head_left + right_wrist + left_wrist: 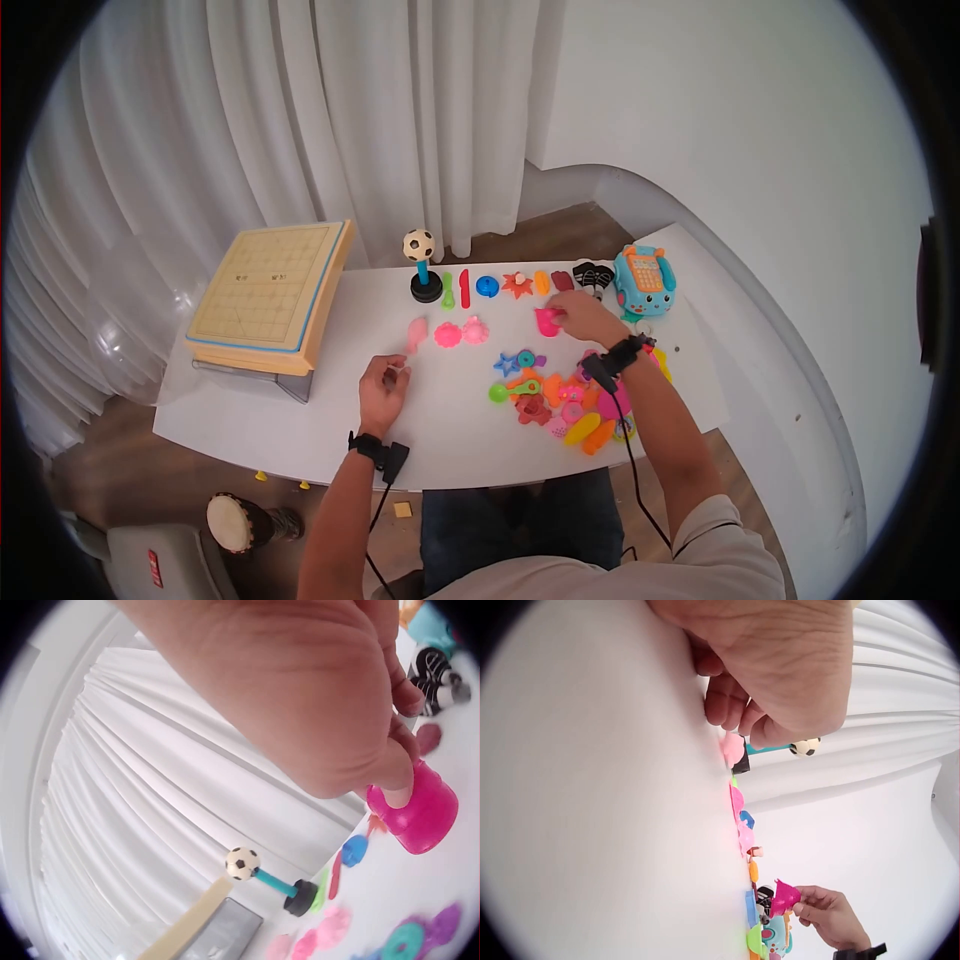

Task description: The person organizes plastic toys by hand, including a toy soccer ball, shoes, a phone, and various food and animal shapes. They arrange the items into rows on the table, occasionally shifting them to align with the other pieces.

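Note:
My right hand (590, 318) pinches a magenta toy piece (547, 321) between thumb and fingers, held just over the table on the right. In the right wrist view the thumb presses on the same magenta piece (424, 814). My left hand (383, 393) rests on the table at the left, its fingers loosely curled with nothing seen in them. Just beyond it lies a light pink piece (417, 333). Two pink scalloped pieces (447, 335) (475, 330) lie side by side between the hands.
Along the back edge stand a football on a stand (426, 287), a row of small coloured pieces, and a toy phone (645, 282). A mixed pile (570, 393) lies at front right. A wooden board (268, 290) stands at far left.

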The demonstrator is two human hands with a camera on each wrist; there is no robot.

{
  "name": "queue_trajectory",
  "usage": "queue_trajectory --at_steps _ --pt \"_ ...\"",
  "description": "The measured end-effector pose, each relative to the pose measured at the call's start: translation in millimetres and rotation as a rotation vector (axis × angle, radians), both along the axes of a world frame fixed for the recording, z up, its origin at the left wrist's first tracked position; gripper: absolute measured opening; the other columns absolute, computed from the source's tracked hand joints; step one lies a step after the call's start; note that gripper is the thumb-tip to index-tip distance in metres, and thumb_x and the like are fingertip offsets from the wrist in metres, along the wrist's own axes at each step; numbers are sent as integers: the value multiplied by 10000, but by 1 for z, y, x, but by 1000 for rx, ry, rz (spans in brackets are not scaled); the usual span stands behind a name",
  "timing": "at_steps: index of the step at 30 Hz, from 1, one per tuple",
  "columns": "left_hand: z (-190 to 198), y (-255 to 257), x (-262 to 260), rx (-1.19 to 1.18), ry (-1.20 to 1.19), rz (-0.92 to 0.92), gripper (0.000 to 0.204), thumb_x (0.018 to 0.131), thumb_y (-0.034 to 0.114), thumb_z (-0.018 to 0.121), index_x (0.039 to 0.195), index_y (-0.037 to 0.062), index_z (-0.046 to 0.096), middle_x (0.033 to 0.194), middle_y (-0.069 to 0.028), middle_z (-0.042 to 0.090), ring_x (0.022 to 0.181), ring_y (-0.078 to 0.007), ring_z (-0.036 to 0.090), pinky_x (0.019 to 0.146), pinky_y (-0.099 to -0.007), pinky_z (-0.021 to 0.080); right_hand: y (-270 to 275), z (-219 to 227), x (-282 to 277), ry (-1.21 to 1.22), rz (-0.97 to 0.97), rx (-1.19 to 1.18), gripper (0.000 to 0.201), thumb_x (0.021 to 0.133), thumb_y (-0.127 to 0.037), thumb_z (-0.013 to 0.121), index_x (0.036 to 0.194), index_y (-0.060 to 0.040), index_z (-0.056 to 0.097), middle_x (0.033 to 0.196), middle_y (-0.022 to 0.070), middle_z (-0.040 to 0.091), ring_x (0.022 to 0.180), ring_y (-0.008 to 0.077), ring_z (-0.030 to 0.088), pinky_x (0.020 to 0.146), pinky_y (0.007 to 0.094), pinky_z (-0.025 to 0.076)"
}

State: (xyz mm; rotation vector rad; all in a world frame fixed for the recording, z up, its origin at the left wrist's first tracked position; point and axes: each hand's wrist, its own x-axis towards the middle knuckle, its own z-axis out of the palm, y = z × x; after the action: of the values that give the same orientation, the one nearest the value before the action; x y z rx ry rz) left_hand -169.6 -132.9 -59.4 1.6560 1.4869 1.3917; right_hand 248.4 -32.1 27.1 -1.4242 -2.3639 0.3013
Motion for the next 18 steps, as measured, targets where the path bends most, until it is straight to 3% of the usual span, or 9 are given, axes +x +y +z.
queue_trajectory --at_steps 3,9,13,15,18 --pt "-2 0 1 -6 -1 15 185 928 76 755 1109 42 742 985 -88 727 775 -187 674 728 -329 539 19 -9 -38 20 91 -107 276 860 -123 699 1116 -60 782 1111 176 768 1075 383 717 949 467 574" --pt "-1 0 0 25 3 -1 166 933 70 748 1095 38 739 987 -84 725 778 -190 676 733 -335 546 35 -24 -79 -86 52 -153 286 876 -127 712 1146 -62 781 1173 195 763 1110 374 719 961 453 576" --pt "-2 1 1 31 3 10 162 935 69 747 1093 38 734 986 -84 719 771 -194 676 727 -336 544 28 -23 -68 -13 66 -112 306 878 -123 729 1176 -67 774 1145 192 764 1097 367 724 953 448 579" --pt "-1 1 0 46 22 -3 161 935 69 747 1092 39 731 990 -85 718 758 -199 675 718 -336 542 23 -15 -52 175 64 142 294 882 -112 741 1171 -63 767 1098 171 768 1064 356 732 944 447 579" --pt "0 0 1 43 -11 -9 166 934 72 751 1096 40 731 992 -87 719 757 -201 672 711 -337 538 8 18 -23 126 24 -9 277 859 -88 749 1134 -56 763 1069 149 768 1040 339 733 926 444 576"
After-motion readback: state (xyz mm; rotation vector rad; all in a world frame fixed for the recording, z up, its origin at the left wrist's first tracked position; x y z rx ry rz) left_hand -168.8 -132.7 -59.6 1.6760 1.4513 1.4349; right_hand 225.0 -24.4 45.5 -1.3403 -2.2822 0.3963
